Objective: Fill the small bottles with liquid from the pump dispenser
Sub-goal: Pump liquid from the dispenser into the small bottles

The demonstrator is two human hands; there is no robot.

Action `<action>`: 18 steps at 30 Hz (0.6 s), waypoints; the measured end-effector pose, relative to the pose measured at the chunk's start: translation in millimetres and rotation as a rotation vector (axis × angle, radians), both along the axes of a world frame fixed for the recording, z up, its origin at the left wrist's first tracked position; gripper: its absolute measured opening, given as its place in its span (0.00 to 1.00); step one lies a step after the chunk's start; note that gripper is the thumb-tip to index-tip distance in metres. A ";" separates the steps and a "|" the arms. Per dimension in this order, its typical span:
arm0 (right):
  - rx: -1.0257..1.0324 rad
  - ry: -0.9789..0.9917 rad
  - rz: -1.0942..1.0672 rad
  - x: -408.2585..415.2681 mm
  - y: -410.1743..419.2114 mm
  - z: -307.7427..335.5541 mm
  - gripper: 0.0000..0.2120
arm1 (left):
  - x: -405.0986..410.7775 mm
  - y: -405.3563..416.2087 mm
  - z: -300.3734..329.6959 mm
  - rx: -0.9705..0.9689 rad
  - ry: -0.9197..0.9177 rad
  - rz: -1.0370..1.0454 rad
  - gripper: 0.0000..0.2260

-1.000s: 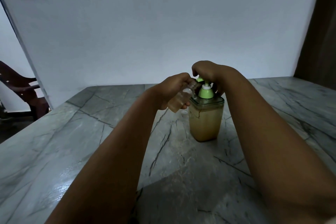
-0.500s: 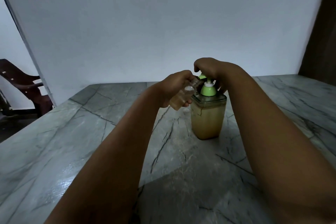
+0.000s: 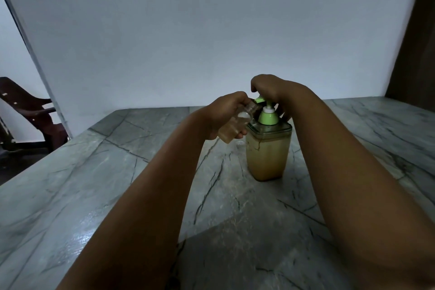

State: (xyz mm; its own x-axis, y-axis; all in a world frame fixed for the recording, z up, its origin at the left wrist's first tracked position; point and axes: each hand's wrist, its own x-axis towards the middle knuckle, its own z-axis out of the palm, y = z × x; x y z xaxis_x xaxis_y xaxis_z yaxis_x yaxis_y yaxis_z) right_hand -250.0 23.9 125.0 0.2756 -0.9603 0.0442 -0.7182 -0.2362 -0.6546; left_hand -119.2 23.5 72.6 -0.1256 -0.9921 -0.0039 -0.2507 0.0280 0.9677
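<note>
Gripping the light, slick, half-full bottle (image 3: 231,128) mid-body in the left hand (image 3: 223,115), tilted at the spout, right hand (image 3: 270,89) fingers curled closed over the stiff pump (image 3: 267,116).

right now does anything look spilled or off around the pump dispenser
No spill is visible on the table. The small bottle is tilted in the left hand, mouth at the pump dispenser spout, while the right hand rests on the pump.

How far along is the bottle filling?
Partly done: the small bottle in the left hand already holds yellowish liquid. In hand: its tilted mouth meets the spout while the right hand rests on the pump dispenser. Topping up remains; no other bottles show.
</note>
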 end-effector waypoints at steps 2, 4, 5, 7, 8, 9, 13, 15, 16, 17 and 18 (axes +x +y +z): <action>-0.012 -0.045 -0.021 1.9 -2.3 -0.4 0.11 | -0.4 0.5 0.2 -0.001 -0.002 0.005 0.13; 0.000 -0.054 -0.052 4.5 -3.9 -1.4 0.11 | -0.6 0.7 0.3 -0.004 0.001 0.010 0.13; 0.010 -0.043 -0.055 5.0 -5.0 -2.5 0.13 | -0.7 1.0 0.3 -0.004 0.002 0.011 0.13; 0.020 0.001 -0.050 4.0 -7.0 -4.4 0.14 | -0.8 0.9 0.4 -0.001 0.001 0.012 0.13; 0.014 0.031 -0.044 3.2 -6.7 -5.1 0.14 | -0.6 0.5 0.3 0.000 0.000 0.013 0.13; 0.019 0.048 -0.038 2.5 -5.6 -6.0 0.13 | -0.3 0.3 0.1 0.001 -0.002 0.014 0.14; 0.026 0.051 -0.014 3.0 -2.5 -3.6 0.12 | -0.1 0.8 0.6 -0.004 0.009 0.003 0.14; 0.043 0.004 -0.016 1.0 -1.2 -1.3 0.10 | -0.8 1.2 1.0 -0.005 0.012 -0.010 0.13; 0.051 -0.015 -0.018 -0.2 0.0 0.2 0.11 | -1.0 1.6 0.9 -0.003 0.012 -0.015 0.13; 0.063 -0.037 -0.015 -1.1 1.2 0.6 0.12 | -0.9 1.9 0.8 0.001 0.013 -0.018 0.13; 0.072 -0.053 -0.008 -2.6 2.0 1.8 0.13 | -0.9 1.8 1.5 0.001 0.010 -0.020 0.13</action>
State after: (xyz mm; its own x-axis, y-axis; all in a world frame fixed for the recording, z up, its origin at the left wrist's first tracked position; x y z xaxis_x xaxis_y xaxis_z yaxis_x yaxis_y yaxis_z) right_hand -252.7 25.9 126.7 0.2673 -0.9635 -0.0111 -0.6839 -0.1816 -0.7066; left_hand -120.1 25.3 74.1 -0.1454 -0.9894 -0.0039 -0.2403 0.0315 0.9702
